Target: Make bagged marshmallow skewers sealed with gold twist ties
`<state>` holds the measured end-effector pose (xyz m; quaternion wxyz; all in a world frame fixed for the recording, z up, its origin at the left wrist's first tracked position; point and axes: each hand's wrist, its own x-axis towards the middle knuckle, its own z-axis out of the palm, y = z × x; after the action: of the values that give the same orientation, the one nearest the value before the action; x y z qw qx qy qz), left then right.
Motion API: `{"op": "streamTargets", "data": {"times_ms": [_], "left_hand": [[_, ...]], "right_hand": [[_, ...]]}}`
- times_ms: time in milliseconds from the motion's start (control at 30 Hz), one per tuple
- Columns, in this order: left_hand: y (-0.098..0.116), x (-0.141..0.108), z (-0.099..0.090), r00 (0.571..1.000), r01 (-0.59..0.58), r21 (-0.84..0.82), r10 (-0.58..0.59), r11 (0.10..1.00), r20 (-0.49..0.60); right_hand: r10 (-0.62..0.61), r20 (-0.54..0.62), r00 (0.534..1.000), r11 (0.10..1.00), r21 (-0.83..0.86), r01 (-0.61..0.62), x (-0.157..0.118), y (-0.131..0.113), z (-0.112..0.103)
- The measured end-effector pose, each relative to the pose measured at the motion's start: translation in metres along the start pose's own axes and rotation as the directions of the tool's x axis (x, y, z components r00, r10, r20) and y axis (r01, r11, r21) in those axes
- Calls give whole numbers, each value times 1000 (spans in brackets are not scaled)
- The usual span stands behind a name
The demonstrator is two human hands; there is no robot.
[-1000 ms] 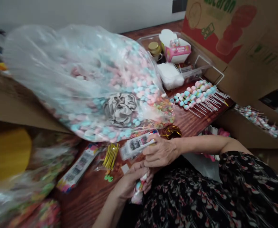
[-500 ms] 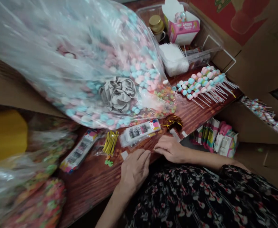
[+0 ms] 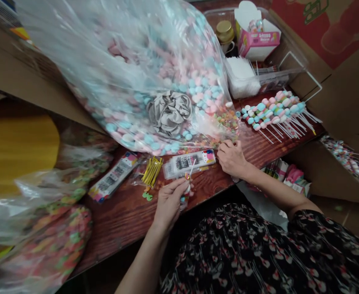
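Observation:
Between thumb and fingers, my left hand [image 3: 169, 203] pinches a small candy skewer [image 3: 193, 166], its white stick pointing up and its candies partly hidden by the fingers. My right hand [image 3: 232, 158] has its fingers curled down at the right end of a clear packet stack [image 3: 191, 160], where the gold twist ties lay; what they hold, if anything, is hidden. Left of the packets are yellow sticks [image 3: 152, 170] and a few green gummy rings [image 3: 147, 196]. A large clear bag of pink and blue candies [image 3: 164, 143] lies behind, with a grey scrunchie [image 3: 170, 113] on it.
Finished candy skewers [image 3: 274, 109] lie at the right of the wooden table [image 3: 121, 228]. Behind them stands a clear plastic bin [image 3: 243, 87] with a pink box. Gummy bags [image 3: 66, 241] and another packet [image 3: 113, 177] are on the left. Cardboard boxes stand at the right.
My left hand now holds a candy skewer upright that was not visible before. My right hand has moved forward, away from my body, over the gold ties. The view has shifted slightly.

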<state>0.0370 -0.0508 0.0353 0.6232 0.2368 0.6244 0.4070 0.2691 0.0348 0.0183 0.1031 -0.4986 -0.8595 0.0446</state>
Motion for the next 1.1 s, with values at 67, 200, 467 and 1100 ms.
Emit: {"op": "streamTargets", "data": {"times_ms": [67, 200, 467, 1100], "left_hand": [[4, 1, 4, 999, 11, -57, -8, 998, 50], [18, 12, 22, 975, 5, -104, 18, 995, 222], [34, 33, 52, 964, -95, -179, 136, 979, 230], [25, 25, 53, 980, -1, -189, 39, 982, 196]], "right_hand": [[21, -42, 999, 996, 89, -17, 0, 5, -5], [59, -171, 983, 925, 380, 11, 3, 20, -20], [25, -282, 959, 965, 258, 51, -4, 46, -33], [87, -191, 978, 907, 421, 2, -15, 41, -24]]}}
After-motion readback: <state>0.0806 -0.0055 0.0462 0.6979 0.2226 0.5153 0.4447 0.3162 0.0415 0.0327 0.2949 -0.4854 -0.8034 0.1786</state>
